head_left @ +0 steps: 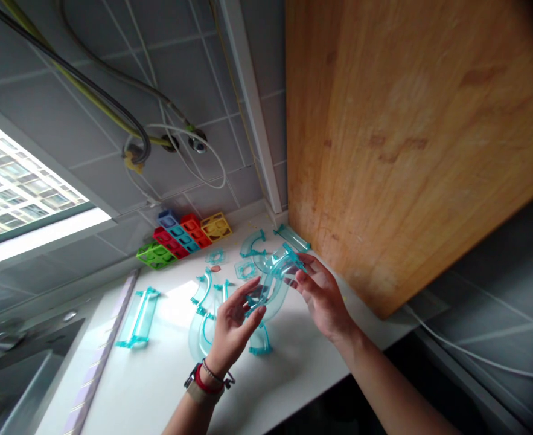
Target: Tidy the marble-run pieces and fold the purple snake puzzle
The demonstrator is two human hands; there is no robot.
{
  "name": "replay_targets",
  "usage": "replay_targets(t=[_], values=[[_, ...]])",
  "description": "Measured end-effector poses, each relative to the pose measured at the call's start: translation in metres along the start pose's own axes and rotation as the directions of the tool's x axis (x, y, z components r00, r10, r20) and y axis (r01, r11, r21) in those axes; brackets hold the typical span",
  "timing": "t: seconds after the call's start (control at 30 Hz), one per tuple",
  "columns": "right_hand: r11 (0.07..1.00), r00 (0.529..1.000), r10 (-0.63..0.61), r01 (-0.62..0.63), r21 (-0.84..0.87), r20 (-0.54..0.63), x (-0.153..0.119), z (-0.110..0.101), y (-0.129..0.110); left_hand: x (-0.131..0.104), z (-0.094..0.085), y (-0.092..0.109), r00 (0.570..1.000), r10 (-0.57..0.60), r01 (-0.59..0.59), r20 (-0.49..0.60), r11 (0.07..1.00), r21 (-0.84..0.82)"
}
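Note:
Clear teal plastic track pieces (273,287) hang above the white countertop (288,374), held between my two hands. My left hand (235,320), with a watch and bracelets at the wrist, grips their lower left end between thumb and fingers. At their upper right end, my right hand (323,296) has its thumb and fingers closed on the plastic. Beneath and around the hands lie several more teal pieces, among them a curved one (199,338), a small arc (261,341) and another curve (250,244). A straight piece (142,317) lies apart at the left.
Coloured blocks (189,235) stand in a row by the tiled wall. A large wooden board (406,133) leans at the right. Hoses and cables (143,127) hang on the wall. A lilac strip (98,362) edges the counter beside the sink area (22,374).

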State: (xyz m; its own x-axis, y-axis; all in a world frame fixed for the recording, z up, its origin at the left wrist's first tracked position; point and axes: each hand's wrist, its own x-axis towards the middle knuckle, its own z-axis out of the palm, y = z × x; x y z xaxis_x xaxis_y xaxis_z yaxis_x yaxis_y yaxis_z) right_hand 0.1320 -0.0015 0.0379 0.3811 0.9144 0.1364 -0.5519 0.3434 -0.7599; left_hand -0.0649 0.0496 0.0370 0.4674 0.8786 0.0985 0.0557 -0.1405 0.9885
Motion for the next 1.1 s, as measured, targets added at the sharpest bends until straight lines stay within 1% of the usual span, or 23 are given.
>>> replay_targets(t=[0.1, 0.2, 0.43, 0.63, 0.77, 0.87, 0.97, 1.1], values=[[0.998, 0.998, 0.059, -0.059, 0.022, -0.024, 0.0, -0.002, 0.002, 0.001, -0.002, 0.002, 0.998, -0.027, 0.027, -0.048, 1.0, -0.009], [0.995, 0.994, 0.091, -0.089, 0.037, -0.056, 0.0, -0.005, 0.004, 0.003, -0.003, 0.001, 0.995, -0.033, 0.026, -0.097, 0.997, -0.077], [0.991, 0.988, 0.134, -0.132, 0.031, -0.073, 0.0, -0.004, 0.002, 0.005, -0.006, -0.003, 0.991, -0.027, 0.002, -0.133, 0.983, -0.186], [0.985, 0.98, 0.171, -0.169, 0.031, -0.102, -0.001, -0.005, 0.004, 0.007, -0.007, 0.002, 0.986, -0.104, 0.061, -0.127, 0.949, -0.309], [0.983, 0.98, 0.182, -0.182, 0.012, -0.075, -0.001, -0.006, 0.005, 0.01, -0.007, 0.006, 0.985, -0.06, -0.001, -0.159, 0.935, -0.355], [0.984, 0.984, 0.179, -0.179, 0.002, -0.023, -0.002, -0.005, 0.004, 0.011, -0.009, 0.005, 0.987, -0.029, -0.038, -0.159, 0.912, -0.408], [0.986, 0.986, 0.165, -0.165, 0.005, 0.003, -0.003, -0.003, 0.004, 0.011, -0.012, 0.002, 0.99, -0.055, -0.008, -0.131, 0.897, -0.442], [0.987, 0.986, 0.162, -0.163, -0.016, -0.04, -0.003, -0.003, 0.003, 0.012, -0.013, -0.002, 0.99, -0.105, 0.052, -0.099, 0.899, -0.434]])
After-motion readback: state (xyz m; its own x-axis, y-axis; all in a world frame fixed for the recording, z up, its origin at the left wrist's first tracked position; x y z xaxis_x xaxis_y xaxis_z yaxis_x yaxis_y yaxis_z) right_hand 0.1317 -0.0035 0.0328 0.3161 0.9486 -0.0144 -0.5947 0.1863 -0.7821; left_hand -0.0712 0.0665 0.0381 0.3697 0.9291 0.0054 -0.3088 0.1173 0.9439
